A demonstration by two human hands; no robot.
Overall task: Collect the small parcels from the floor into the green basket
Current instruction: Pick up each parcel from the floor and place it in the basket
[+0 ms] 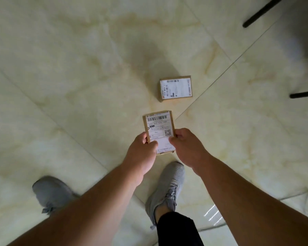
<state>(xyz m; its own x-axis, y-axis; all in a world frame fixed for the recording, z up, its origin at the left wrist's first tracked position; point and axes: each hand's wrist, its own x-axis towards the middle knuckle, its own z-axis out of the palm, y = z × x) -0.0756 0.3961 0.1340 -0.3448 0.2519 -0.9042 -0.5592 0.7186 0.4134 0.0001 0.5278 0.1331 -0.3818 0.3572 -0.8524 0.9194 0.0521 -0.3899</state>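
Small brown cardboard parcel with white label pinched at near end by left hand and right hand, fingers closed on edges; long axis pointed away, label up.

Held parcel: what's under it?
Below the held parcel only tiled floor and a grey shoe show. Both hands' fingers wrap behind it; its underside is hidden.

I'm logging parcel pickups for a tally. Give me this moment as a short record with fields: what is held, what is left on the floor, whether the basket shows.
held: parcel in hand, label up, gripped by left hand and right hand
on floor: one parcel on floor, label up, ahead of the person
basket: not in view
footwear: grey shoes
other: black furniture legs at upper right
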